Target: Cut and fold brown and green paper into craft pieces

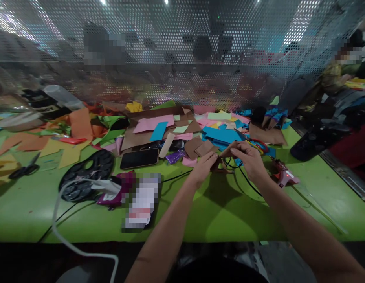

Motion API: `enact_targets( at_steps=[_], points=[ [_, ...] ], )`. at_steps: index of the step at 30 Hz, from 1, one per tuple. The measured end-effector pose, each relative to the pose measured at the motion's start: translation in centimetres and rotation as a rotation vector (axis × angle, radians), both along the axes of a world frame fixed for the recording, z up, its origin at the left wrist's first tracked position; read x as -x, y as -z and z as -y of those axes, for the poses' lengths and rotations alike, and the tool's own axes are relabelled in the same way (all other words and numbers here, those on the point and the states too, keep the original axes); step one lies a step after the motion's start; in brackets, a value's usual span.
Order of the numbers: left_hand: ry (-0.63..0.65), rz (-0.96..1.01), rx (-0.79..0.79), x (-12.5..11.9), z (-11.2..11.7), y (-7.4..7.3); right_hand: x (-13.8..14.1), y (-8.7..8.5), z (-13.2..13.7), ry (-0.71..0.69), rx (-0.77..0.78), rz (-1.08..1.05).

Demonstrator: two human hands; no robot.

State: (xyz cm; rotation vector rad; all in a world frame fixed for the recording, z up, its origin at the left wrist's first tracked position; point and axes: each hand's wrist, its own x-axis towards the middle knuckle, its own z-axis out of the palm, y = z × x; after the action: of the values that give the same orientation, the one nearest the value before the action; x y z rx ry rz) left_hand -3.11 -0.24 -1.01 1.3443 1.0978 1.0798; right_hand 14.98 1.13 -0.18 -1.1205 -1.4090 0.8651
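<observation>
My left hand [204, 169] and my right hand [247, 158] are close together above the green table, in the right half of the view. A folded brown cardboard piece [228, 151] is pinched between them, its right end in my right fingers and its lower left part by my left fingertips. Just beyond my left hand lie other brown cardboard scraps [204, 148], and past them a blue paper sheet [222, 135]. To the right of my right hand rests a glue gun [285, 177] with a small red light.
On the green table [223, 224] lie a dark phone [139, 158], another phone [142, 202] with a lit screen, a black palette [86, 173], a tissue pack [116, 192] and scissors [24, 169]. Cables cross the surface. Coloured paper heaps along a perforated metal panel [182, 51]. A person [332, 74] is at far right.
</observation>
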Motion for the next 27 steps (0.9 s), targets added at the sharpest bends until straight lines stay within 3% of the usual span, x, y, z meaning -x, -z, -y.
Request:
enact_targets(
  at_steps=[8,14,27],
  points=[
    [0.056,-0.252,-0.187,0.0,-0.3,0.0,-0.1,0.1,-0.1,0.007,-0.043,0.006],
    [0.065,-0.34,-0.209,0.0,-0.1,-0.5,0.0,-0.3,0.1,0.041,-0.09,0.054],
    [0.117,-0.197,-0.106,0.5,-0.6,0.2,-0.1,-1.0,0.3,0.08,-0.112,0.098]
  ],
)
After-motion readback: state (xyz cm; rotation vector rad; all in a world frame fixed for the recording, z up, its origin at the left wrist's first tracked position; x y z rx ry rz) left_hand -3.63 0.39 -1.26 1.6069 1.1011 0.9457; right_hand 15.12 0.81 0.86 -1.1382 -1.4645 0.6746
